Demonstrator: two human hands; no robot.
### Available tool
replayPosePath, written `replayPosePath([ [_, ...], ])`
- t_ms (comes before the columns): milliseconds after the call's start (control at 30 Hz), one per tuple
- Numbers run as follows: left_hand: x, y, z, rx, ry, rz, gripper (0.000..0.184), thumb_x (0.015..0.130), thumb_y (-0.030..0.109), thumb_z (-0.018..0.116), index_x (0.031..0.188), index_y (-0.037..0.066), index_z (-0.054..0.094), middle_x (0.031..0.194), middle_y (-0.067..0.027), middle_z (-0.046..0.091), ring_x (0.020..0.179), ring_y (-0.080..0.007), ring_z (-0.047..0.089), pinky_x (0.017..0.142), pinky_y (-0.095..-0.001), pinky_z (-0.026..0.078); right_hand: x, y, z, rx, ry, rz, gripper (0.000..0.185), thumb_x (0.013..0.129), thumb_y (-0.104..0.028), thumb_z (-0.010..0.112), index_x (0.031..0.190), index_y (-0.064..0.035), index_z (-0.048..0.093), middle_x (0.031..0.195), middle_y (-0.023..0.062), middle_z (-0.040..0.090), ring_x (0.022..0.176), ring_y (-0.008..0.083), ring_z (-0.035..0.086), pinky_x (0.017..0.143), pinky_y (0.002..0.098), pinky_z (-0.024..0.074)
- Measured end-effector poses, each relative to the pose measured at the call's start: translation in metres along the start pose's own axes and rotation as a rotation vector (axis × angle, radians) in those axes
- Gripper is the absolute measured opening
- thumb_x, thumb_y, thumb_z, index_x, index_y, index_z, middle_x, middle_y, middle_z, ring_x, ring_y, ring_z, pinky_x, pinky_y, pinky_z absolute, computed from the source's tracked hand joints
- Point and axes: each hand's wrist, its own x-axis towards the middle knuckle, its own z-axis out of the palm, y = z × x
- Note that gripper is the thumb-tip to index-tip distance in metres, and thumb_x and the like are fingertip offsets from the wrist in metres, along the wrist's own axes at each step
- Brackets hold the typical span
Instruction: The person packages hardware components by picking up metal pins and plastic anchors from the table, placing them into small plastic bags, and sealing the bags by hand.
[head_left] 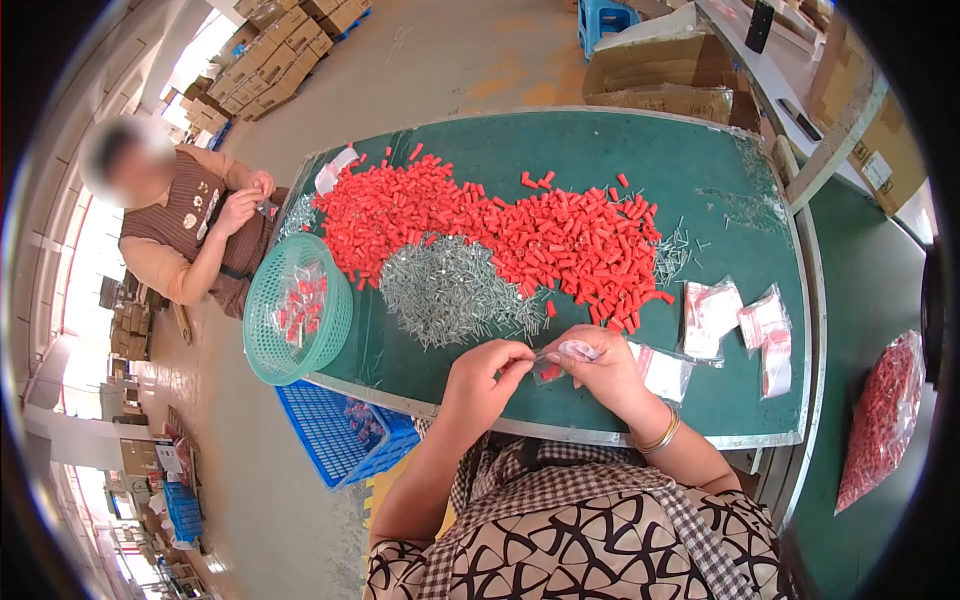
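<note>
Over the front edge of the green table, my left hand pinches one side of a small clear plastic bag. My right hand, with a bangle at its wrist, grips the bag's other side. Something red shows inside the bag. A white piece with faint print sits at my right fingers; I cannot tell what it is. Just beyond my hands lie a heap of thin silver screws or nails and a large heap of short red plastic tubes. Flat clear bags lie by my right hand.
A green basket holding filled bags stands at the table's left edge, above a blue crate. More packs lie on the right. A big bag of red pieces rests on the side surface. Another person works at left.
</note>
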Motion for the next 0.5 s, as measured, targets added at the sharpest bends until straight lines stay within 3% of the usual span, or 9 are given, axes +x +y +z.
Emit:
replayPosePath([
  [100,0.000,0.001,0.006,-0.249,0.070,-0.102,0.010,0.082,0.002,0.069,0.091,0.000,0.066,0.084,-0.0052,0.065,0.074,-0.0119,0.060,0.067,-0.0270,0.047,-0.001,-0.001,0.003,0.022,0.016,0.035,0.008,0.086,-0.006,0.066,0.092,-0.0028,0.070,0.078,0.0018,0.064,0.061,0.0049,0.054,0.051,0.0204,0.0423],
  [333,-0.001,-0.005,0.012,-0.102,0.057,-0.052,0.008,0.081,0.000,0.068,0.089,0.000,0.066,0.082,-0.0048,0.063,0.075,-0.0114,0.060,0.067,-0.0247,0.047,-0.003,-0.009,0.008,0.018,0.002,0.035,0.007,0.088,-0.008,0.065,0.089,-0.0031,0.069,0.076,0.0008,0.066,0.061,0.0043,0.055,0.052,0.0212,0.0419],
  [500,0.001,-0.005,0.014,-0.155,0.053,-0.070,0.006,0.082,0.000,0.068,0.087,-0.001,0.065,0.081,-0.0042,0.063,0.074,-0.0102,0.060,0.065,-0.0237,0.046,-0.003,-0.009,0.007,-0.021,0.016,-0.035,0.007,0.086,-0.005,0.063,0.086,-0.0015,0.069,0.078,0.0045,0.065,0.069,0.0107,0.059,0.060,0.0253,0.0452],
])
